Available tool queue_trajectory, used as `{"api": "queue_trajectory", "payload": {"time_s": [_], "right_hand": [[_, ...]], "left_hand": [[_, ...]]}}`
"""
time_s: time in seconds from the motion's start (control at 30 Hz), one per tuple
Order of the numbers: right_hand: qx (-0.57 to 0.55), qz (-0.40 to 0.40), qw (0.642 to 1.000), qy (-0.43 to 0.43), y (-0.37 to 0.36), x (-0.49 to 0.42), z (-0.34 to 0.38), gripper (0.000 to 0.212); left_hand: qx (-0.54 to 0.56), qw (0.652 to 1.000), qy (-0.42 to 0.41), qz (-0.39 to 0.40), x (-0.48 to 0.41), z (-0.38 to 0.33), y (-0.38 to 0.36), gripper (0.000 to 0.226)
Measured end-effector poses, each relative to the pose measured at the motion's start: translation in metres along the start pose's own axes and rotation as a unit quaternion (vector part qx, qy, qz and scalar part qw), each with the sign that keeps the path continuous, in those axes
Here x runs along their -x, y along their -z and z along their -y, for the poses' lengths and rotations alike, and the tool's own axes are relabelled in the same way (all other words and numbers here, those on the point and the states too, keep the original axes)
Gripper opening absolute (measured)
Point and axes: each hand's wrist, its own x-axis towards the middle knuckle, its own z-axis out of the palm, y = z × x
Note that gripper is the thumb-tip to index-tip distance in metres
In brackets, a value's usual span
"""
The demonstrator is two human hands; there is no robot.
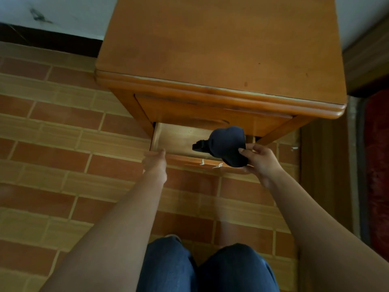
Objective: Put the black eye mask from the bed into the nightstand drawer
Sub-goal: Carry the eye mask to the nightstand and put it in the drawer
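Note:
The wooden nightstand point(221, 49) fills the upper middle of the head view. Its lower drawer point(179, 138) is pulled out, and its pale wooden inside shows. The black eye mask point(228, 144) hangs above the drawer's right part, its strap buckle pointing left. My right hand point(261, 161) is shut on the mask's lower right edge. My left hand point(155, 163) rests at the drawer's front left corner; its fingers are hidden, so I cannot see whether they grip the front.
A closed upper drawer point(189, 110) sits just above the open one. A brick-pattern floor point(63, 133) spreads to the left and below. My knees in blue jeans point(206, 268) are at the bottom. A dark red bed edge point(376, 165) runs along the right.

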Motion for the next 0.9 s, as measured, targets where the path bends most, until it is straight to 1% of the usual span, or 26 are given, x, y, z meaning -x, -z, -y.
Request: {"api": "queue_trajectory", "payload": {"time_s": [0.07, 0.13, 0.3, 0.33, 0.43, 0.5, 0.7, 0.77, 0.9], "right_hand": [[0.007, -0.003, 1.0, 0.0, -0.001, -0.006, -0.001, 0.007], [0.018, -0.004, 1.0, -0.002, -0.002, -0.012, -0.004, 0.008], [0.03, -0.003, 1.0, -0.006, -0.009, -0.026, -0.013, 0.01], [0.038, -0.006, 0.999, -0.003, -0.012, -0.029, -0.014, 0.01], [0.065, -0.015, 0.998, -0.001, -0.021, -0.039, -0.02, 0.007], [0.074, -0.017, 0.997, 0.0, -0.028, -0.045, -0.024, 0.006], [0.086, -0.045, 0.995, -0.007, -0.042, -0.062, -0.034, 0.024], [0.106, -0.048, 0.993, -0.004, -0.043, -0.068, -0.035, 0.03], [0.165, -0.048, 0.985, -0.023, -0.042, -0.075, -0.034, 0.033]], "left_hand": [[0.035, 0.999, 0.027, 0.027, -0.004, 0.005, -0.007, 0.062], [0.056, 0.997, 0.027, 0.037, -0.014, 0.009, -0.012, 0.065], [0.045, 0.997, -0.049, 0.039, -0.028, 0.008, -0.022, 0.062], [0.069, 0.996, -0.046, 0.038, -0.028, 0.008, -0.023, 0.058], [0.184, 0.982, 0.015, 0.04, -0.024, 0.007, -0.024, 0.031], [0.186, 0.981, 0.018, 0.045, -0.024, 0.008, -0.024, 0.025], [0.183, 0.983, 0.001, 0.035, -0.028, 0.011, -0.024, 0.034], [0.185, 0.982, -0.008, 0.035, -0.029, 0.013, -0.025, 0.034], [0.205, 0.978, -0.024, 0.034, -0.026, 0.016, -0.025, 0.028]]}}
